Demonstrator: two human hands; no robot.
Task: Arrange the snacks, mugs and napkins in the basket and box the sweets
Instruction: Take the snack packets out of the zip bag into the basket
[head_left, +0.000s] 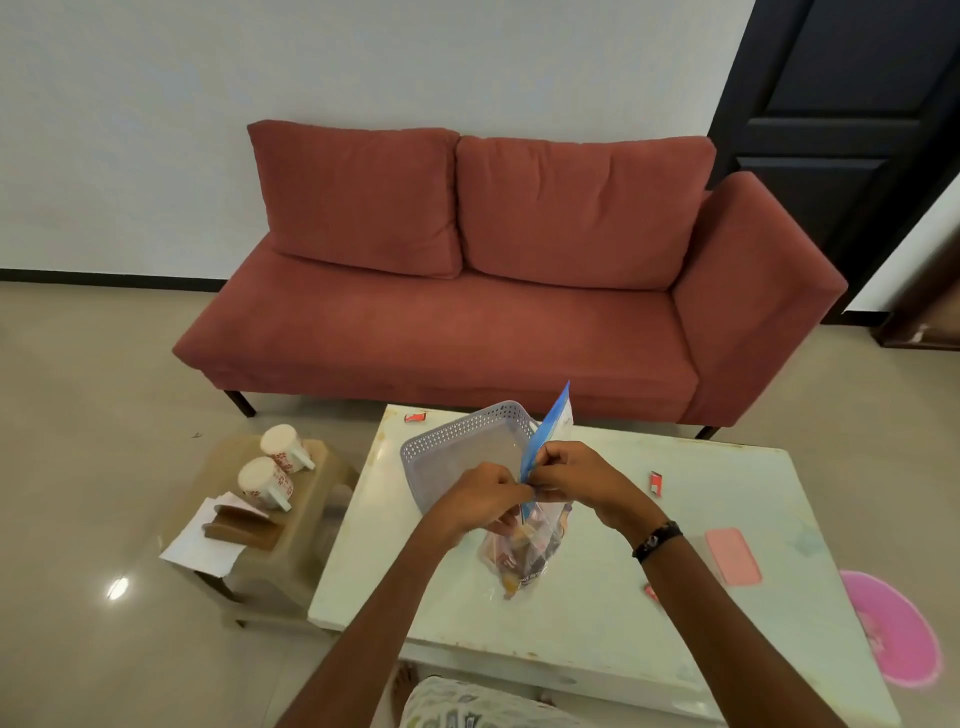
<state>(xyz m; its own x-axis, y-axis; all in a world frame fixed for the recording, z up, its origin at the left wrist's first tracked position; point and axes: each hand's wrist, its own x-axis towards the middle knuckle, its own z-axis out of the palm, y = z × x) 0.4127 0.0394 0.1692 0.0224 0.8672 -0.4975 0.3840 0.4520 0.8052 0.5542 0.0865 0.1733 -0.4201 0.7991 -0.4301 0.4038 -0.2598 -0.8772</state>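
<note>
Over the table (597, 613), both hands' grips pinch the sweets bag's (522, 558) top.

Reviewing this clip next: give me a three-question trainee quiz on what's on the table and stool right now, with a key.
1. True or false: the two mugs are already in the basket.
2. Multiple choice: both hands are working at the top of which item? A) the pink case B) the clear bag of sweets C) the napkin holder
3. Fill in: the mugs stand upside down on the ____ left of the white table.

Key:
1. False; they sit on the stool, and the basket looks empty.
2. B; the left hand and right hand pinch its blue-edged top.
3. stool
</note>
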